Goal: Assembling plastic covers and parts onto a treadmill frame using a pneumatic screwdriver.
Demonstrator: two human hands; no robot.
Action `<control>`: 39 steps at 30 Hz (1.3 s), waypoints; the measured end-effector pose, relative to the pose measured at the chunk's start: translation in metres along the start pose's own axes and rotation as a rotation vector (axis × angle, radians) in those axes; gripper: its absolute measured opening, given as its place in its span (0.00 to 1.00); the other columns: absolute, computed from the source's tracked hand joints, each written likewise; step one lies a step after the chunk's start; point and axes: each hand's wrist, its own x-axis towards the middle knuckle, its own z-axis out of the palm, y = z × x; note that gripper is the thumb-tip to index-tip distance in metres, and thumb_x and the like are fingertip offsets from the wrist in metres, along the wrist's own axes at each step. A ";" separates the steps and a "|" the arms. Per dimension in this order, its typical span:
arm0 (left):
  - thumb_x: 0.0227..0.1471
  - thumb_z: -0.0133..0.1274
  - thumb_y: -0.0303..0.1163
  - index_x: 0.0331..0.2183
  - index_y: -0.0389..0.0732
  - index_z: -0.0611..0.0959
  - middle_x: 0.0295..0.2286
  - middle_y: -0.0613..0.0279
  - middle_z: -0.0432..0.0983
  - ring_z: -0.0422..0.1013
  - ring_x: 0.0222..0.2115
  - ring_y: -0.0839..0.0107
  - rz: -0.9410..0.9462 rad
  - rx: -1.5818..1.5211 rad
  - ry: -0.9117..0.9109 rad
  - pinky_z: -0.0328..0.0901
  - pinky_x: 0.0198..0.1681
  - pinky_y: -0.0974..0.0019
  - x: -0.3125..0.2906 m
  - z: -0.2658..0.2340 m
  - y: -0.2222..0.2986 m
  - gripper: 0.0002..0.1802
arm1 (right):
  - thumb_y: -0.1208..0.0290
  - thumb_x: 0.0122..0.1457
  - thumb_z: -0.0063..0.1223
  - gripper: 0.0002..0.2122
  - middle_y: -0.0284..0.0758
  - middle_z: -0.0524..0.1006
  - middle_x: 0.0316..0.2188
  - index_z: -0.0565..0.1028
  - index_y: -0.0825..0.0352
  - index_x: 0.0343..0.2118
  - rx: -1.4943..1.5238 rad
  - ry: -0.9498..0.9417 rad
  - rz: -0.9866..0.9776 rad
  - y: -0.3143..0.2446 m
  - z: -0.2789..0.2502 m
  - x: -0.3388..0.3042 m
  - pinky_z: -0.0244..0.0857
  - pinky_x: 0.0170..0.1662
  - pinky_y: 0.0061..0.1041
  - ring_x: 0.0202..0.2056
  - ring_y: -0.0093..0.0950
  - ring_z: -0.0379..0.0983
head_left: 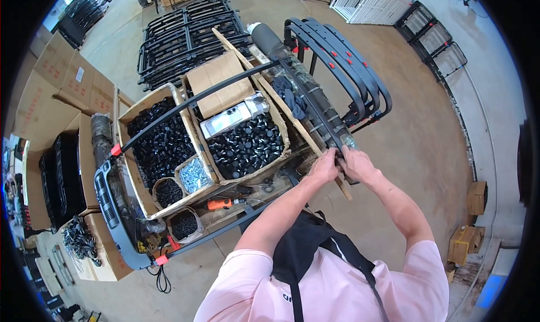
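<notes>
Close together at the near right corner of the workbench, my left hand (324, 167) and my right hand (358, 165) are both closed on the end of a black metal frame (306, 91). Its long tubes lie across the bench, with red pieces at the joints. At the frame's far left end is a curved grey-blue panel (107, 209) with slots. What my fingertips do under the bar is hidden. Beside my left hand runs a wooden strip (301, 132). A padded roll wrapped in dark, worn plastic (323, 111) lies along the bench edge beyond my hands.
Inside the frame stand a box of black plastic caps (160, 130), a box of black knobs (247, 144) and small tubs of blue-silver screws (194, 174) and dark screws (169, 192). An orange-handled power tool (219, 204) lies nearby. Curved black tube frames (337, 63) hang beyond the right edge.
</notes>
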 end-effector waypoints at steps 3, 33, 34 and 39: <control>0.50 0.65 0.28 0.55 0.37 0.77 0.51 0.46 0.79 0.76 0.54 0.48 0.028 -0.057 0.000 0.70 0.59 0.52 -0.002 0.000 0.000 0.29 | 0.72 0.59 0.58 0.14 0.51 0.79 0.46 0.72 0.69 0.46 -0.073 0.056 -0.130 0.011 0.008 -0.002 0.72 0.53 0.48 0.51 0.51 0.76; 0.64 0.56 0.49 0.41 0.41 0.73 0.29 0.56 0.81 0.82 0.26 0.59 0.473 1.064 -0.105 0.76 0.28 0.56 0.028 0.023 0.057 0.21 | 0.55 0.61 0.59 0.25 0.53 0.81 0.52 0.76 0.66 0.56 0.689 0.162 -0.065 -0.060 0.223 0.044 0.72 0.57 0.49 0.51 0.54 0.78; 0.63 0.57 0.47 0.41 0.41 0.73 0.29 0.57 0.80 0.82 0.26 0.60 0.572 1.070 -0.097 0.76 0.28 0.57 0.023 0.019 0.057 0.20 | 0.55 0.60 0.59 0.25 0.53 0.81 0.52 0.76 0.66 0.56 0.722 0.195 -0.077 -0.064 0.221 0.050 0.72 0.58 0.49 0.51 0.54 0.78; 0.62 0.58 0.44 0.41 0.42 0.73 0.27 0.58 0.78 0.82 0.28 0.57 0.509 1.232 -0.216 0.76 0.28 0.56 0.028 0.007 0.042 0.17 | 0.54 0.60 0.60 0.26 0.54 0.80 0.52 0.76 0.66 0.57 0.777 0.345 -0.158 -0.084 0.226 0.051 0.72 0.58 0.49 0.52 0.54 0.78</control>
